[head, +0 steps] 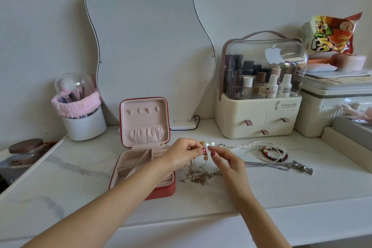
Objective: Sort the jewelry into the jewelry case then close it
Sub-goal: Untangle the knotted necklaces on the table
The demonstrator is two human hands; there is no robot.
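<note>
White marble table (201,197), wall behind. Open red case (141,167) sits left of centre, lid upright. Just right of it lies a chain tangle (198,175). Above it, left hand (181,155) and right hand (225,162) each pinch 1 pearl earring (209,144). Bracelets (271,154) lie right; bare front edge.

Soft, even daylight — faint shadows, wide-angle bending at edges.

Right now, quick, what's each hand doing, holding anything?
Left hand: fingers pinch a thin gold chain lifted from the tangle.
Right hand: fingertips pinched near the pearl earrings; cannot tell what it holds.
</note>
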